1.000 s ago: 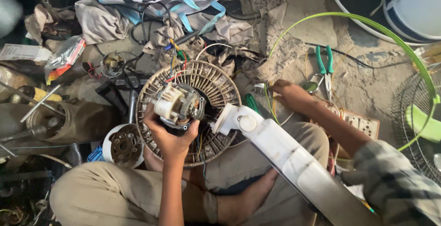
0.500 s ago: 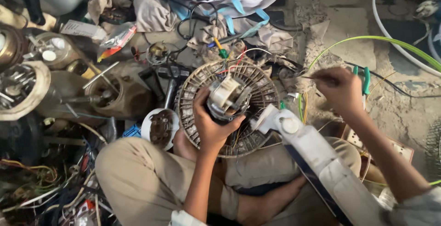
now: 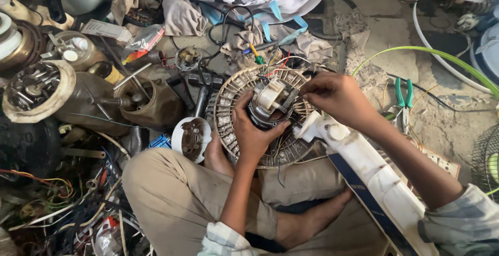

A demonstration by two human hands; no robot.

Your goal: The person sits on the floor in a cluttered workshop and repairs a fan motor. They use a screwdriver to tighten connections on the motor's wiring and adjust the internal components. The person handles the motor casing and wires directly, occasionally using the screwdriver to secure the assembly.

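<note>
Two hands meet at one spot: the fan motor (image 3: pixel 270 102), which sits at the centre of a round, beige rear fan guard (image 3: pixel 234 105) propped over the seated person's crossed legs. The left hand (image 3: pixel 254 131) comes up from below and grips the motor's dark housing, its fingers curled round the lower and left side with the thumb toward the right. The right hand (image 3: pixel 335 96) reaches in from the right at the same height, its fingertips pinched narrowly together at the motor's upper right edge, beside the metal winding; whether they hold a wire or a small part cannot be told.

So the motor lies just above the left hand and just left of the right hand, touching both. The white fan stand (image 3: pixel 374 178) runs on a slant from the guard's lower right rim down toward the bottom right corner, under the right forearm. Green-handled pliers (image 3: pixel 403 97) lie on the floor (image 3: pixel 447 126) to the right, well apart from the right hand. A white round cap (image 3: pixel 191 139) rests near the left knee.
</note>
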